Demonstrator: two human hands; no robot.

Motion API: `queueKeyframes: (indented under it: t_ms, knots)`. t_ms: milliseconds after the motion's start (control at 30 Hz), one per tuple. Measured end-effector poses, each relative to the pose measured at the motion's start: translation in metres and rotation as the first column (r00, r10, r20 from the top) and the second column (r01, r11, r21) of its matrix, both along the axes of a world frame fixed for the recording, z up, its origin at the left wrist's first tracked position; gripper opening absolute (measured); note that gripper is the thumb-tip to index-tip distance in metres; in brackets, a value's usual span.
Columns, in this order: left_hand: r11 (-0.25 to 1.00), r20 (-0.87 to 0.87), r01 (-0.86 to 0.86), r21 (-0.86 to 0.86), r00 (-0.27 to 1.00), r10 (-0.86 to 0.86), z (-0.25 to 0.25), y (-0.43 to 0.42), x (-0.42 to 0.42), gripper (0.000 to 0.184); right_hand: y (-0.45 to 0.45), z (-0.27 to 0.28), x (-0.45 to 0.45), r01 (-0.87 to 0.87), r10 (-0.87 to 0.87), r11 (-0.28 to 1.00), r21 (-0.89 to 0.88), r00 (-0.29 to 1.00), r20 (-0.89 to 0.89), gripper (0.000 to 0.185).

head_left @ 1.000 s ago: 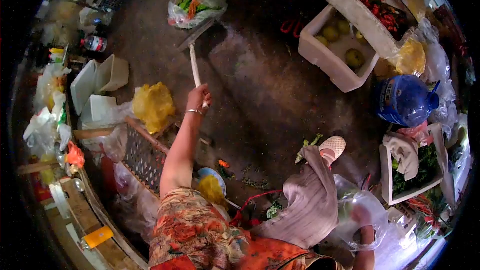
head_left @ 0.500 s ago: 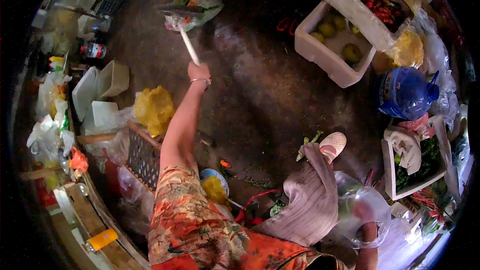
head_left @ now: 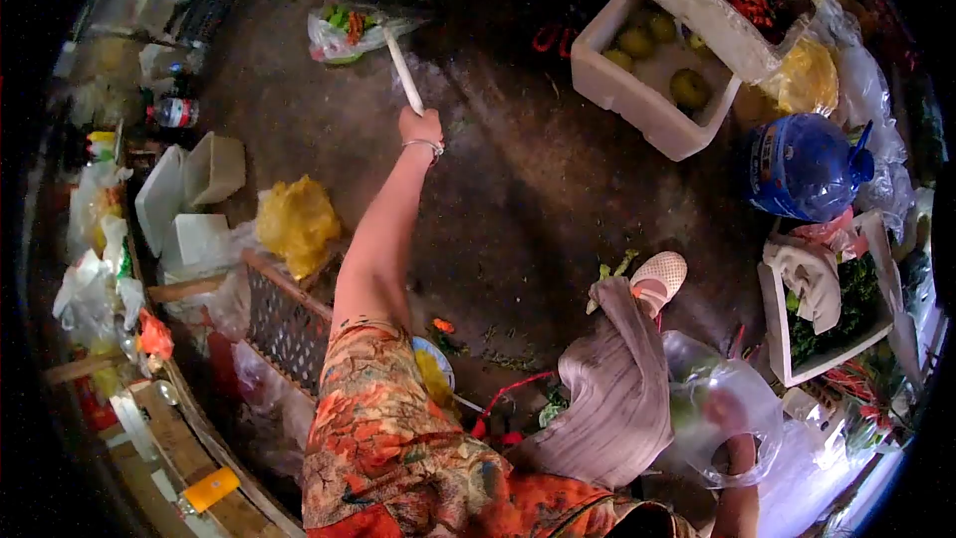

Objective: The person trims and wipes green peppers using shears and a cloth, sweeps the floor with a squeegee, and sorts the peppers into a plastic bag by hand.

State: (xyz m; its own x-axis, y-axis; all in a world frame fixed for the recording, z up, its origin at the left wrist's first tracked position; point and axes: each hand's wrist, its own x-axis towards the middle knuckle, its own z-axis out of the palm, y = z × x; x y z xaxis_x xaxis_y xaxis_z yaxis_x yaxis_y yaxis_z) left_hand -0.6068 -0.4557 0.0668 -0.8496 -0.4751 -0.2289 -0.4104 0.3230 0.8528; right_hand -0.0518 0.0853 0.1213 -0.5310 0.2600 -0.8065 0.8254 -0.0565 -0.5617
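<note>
My left hand [head_left: 420, 127], with a bracelet at the wrist, is closed around the pale handle of a long-handled tool [head_left: 403, 72] on the far floor. The tool's dark, flat head [head_left: 398, 6] lies against a clear plastic bag [head_left: 344, 33] with green and orange scraps; its exact kind is unclear. At the lower right, my right hand [head_left: 724, 406] shows only as a reddish blur through a clear plastic bag [head_left: 765, 408], fingers hidden. Between my arms are a mauve trouser leg and a pale perforated shoe [head_left: 660, 276].
A white foam box [head_left: 647, 105] with round yellow-green fruit stands at right, under another box of red peppers. Nearby are a blue water jug [head_left: 805, 167] and a box of greens [head_left: 782, 339]. A yellow bag [head_left: 299, 224] and a perforated crate [head_left: 287, 319] are at left.
My left hand has moved right and slightly up with the tool. The tool's head has shifted right and up, uncovering more green scraps in the bag. The whole view has shifted slightly.
</note>
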Motion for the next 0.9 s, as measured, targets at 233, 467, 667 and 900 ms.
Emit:
queueKeyframes:
  t_ms: [233, 467, 667, 900]
  knots:
    - [0.844, 0.197, 0.098, 0.527, 0.952, -0.234, 0.027, -0.051, 0.031, 0.016, -0.001, 0.005, 0.005, 0.01, -0.01, 1.0, -0.001, 0.999, -0.031, 0.032]
    - [0.458, 0.032, 0.107, 0.882, 0.958, -0.284, 0.115, -0.072, 0.079, 0.026, -0.01, 0.031, 0.013, 0.054, -0.047, 0.997, 0.059, 0.992, -0.115, 0.031]
    - [0.058, -0.366, 0.372, 0.927, 0.926, -0.094, 0.198, -0.063, 0.134, 0.008, 0.012, 0.031, 0.039, 0.113, -0.104, 0.993, 0.047, 0.983, -0.152, 0.029]
    - [0.105, -0.719, 0.73, 0.675, 0.683, -0.13, 0.333, -0.061, 0.191, 0.012, 0.039, 0.004, 0.059, 0.06, -0.078, 0.995, -0.077, 0.963, -0.257, 0.023]
